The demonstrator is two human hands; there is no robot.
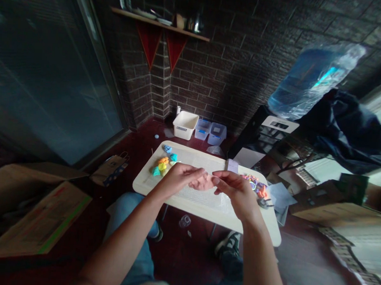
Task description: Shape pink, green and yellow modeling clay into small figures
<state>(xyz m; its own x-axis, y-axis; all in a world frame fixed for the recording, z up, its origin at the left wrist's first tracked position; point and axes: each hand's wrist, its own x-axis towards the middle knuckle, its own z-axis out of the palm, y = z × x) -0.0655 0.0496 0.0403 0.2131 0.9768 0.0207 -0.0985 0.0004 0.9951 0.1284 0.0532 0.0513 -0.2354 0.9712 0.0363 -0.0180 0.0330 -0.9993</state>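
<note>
A lump of soft pink clay is held up over the white table, between my two hands. My left hand has its fingers closed on the clay's left side. The thumb and fingers of my right hand pinch its right edge. On the table's left end lie several clay-like lumps: blue, orange, yellow and green. Beside my right hand are small multicoloured pieces and orange bits, partly hidden by the hand.
Behind the table stand a white bin and blue-tinted clear boxes. A water dispenser with a large wrapped bottle is at the right. Open cardboard boxes lie at the left. A clear plastic cup is on the floor.
</note>
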